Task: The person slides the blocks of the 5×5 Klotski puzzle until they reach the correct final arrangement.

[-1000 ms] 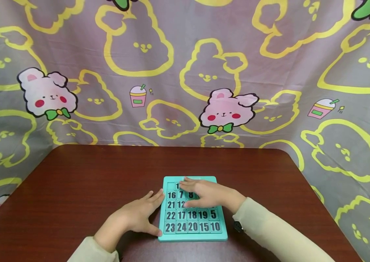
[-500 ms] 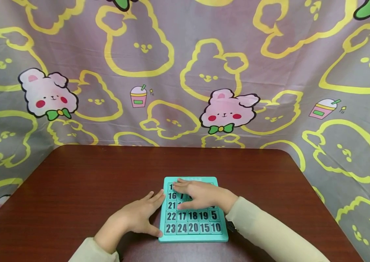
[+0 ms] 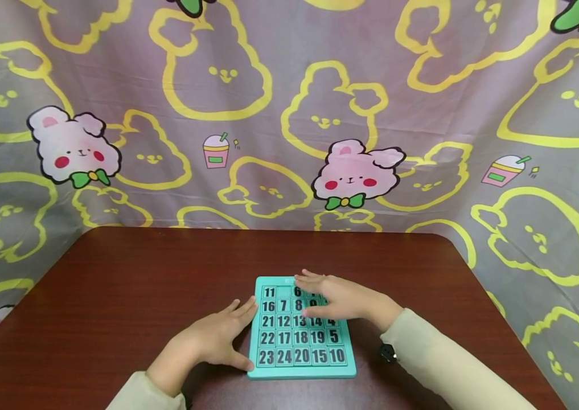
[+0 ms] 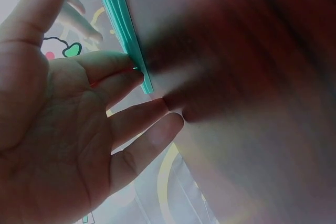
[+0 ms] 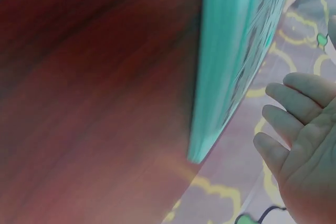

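A turquoise number sliding puzzle [image 3: 302,373] lies flat on the table, its black-numbered tiles in rows. The 11 tile [image 3: 269,292] sits in its top left corner, and just right of that is a gap. My left hand [image 3: 212,339] rests beside the puzzle's left edge, fingers extended and thumb by the lower corner. In the left wrist view two fingertips meet the puzzle's side [image 4: 128,35]. Over the top right tiles is my right hand [image 3: 345,297], fingers straight, hiding part of the upper rows. The right wrist view shows that hand [image 5: 310,124] above the number face.
The puzzle lies on a dark red-brown wooden table [image 3: 140,273] with rounded far corners. Behind it and at both sides hangs a grey-pink cloth [image 3: 269,57] printed with yellow bear outlines and rabbits. A small black object [image 3: 387,352] shows at the right sleeve's cuff.
The 11 tile has slid left into the corner, so the gap now lies in the second column. My right hand went left with it, then back right. The left hand stayed still.
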`<state>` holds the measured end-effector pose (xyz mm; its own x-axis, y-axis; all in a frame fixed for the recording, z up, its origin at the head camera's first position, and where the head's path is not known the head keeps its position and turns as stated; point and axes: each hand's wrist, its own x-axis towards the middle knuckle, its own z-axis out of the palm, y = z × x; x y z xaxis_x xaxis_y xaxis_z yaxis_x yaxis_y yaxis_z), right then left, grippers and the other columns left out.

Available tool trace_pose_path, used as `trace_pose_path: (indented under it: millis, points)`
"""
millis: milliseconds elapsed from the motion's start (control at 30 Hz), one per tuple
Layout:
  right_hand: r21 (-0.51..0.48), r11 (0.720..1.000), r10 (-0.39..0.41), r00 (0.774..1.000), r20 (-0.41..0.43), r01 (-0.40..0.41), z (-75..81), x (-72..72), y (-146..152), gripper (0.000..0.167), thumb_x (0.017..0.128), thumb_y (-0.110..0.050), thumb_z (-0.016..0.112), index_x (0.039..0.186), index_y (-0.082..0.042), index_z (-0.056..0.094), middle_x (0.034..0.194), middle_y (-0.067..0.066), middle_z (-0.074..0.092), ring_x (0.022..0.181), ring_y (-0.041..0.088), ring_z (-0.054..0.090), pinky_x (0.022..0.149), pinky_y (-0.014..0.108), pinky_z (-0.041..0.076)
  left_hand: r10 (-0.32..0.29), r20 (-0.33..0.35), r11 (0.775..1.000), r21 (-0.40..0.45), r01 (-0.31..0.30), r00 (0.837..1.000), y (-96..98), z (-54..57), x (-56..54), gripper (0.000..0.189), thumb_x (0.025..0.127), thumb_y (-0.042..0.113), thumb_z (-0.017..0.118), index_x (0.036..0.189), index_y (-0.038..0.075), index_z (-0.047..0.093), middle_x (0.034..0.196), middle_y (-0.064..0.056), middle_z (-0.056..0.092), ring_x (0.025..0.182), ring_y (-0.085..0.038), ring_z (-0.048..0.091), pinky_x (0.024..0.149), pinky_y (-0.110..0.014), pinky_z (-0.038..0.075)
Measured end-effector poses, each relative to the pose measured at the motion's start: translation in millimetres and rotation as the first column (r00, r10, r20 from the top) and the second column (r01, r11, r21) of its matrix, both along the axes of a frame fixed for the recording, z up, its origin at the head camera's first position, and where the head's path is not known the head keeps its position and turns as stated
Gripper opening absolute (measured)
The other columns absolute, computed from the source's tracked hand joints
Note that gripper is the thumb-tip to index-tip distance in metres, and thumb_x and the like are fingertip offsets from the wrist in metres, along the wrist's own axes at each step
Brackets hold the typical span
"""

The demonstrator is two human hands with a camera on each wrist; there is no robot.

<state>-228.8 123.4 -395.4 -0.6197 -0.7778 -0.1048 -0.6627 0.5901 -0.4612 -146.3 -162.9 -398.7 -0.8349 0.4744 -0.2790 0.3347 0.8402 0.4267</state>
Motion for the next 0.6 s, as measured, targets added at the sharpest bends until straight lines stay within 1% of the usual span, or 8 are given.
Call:
trace_pose_path:
  millis: [133, 267, 400, 600]
  points:
    - [-0.015, 1.000, -0.025, 1.000, 0.004, 0.025, -2.2, -0.3, 19, 0.071, 0.096, -0.044, 0.062, 0.152, -0.007, 0.038, 0.162, 0.010, 0.032, 0.154, 0.032, 0.018, 0.117, 0.058, 0.028, -0.004, -0.009, 1.000, -0.003, 0.004, 1.000, -0.5, 0.1, 0.2, 0.109, 0.071, 0.048, 0.086, 0.156, 0.008, 0.031, 0.167, -0.005, 0.022, 0.152, -0.039, 0.021, 0.108, -0.061, 0.038]
    - [-0.019, 0.999, -0.038, 0.999, 0.007, 0.038, -4.1, 1.3, 28, 0.072, 0.096, -0.044, 0.062, 0.152, -0.006, 0.040, 0.160, 0.010, 0.035, 0.153, 0.033, 0.019, 0.116, 0.057, 0.030, -0.003, -0.005, 1.000, -0.007, 0.003, 1.000, -0.5, -0.2, 0.3, 0.109, 0.071, 0.049, 0.086, 0.156, 0.008, 0.030, 0.167, -0.004, 0.021, 0.152, -0.039, 0.021, 0.109, -0.061, 0.037]
    - [-0.028, 0.999, -0.043, 0.999, 0.017, 0.043, -4.9, 3.4, 29, 0.071, 0.095, -0.043, 0.064, 0.151, -0.005, 0.041, 0.160, 0.010, 0.036, 0.153, 0.033, 0.020, 0.116, 0.056, 0.031, -0.002, -0.006, 1.000, -0.010, 0.002, 1.000, -0.2, 0.2, 0.5, 0.110, 0.071, 0.049, 0.086, 0.156, 0.008, 0.031, 0.167, -0.005, 0.021, 0.152, -0.039, 0.021, 0.109, -0.061, 0.037]
    - [-0.036, 0.999, -0.016, 0.999, 0.032, 0.017, -4.1, 3.7, 21, 0.069, 0.097, -0.044, 0.062, 0.151, -0.006, 0.041, 0.160, 0.010, 0.035, 0.154, 0.031, 0.019, 0.117, 0.060, 0.027, -0.004, -0.006, 1.000, -0.001, 0.004, 1.000, 0.3, 0.0, 0.6, 0.109, 0.071, 0.047, 0.087, 0.156, 0.007, 0.031, 0.167, -0.006, 0.021, 0.152, -0.040, 0.021, 0.109, -0.061, 0.037]
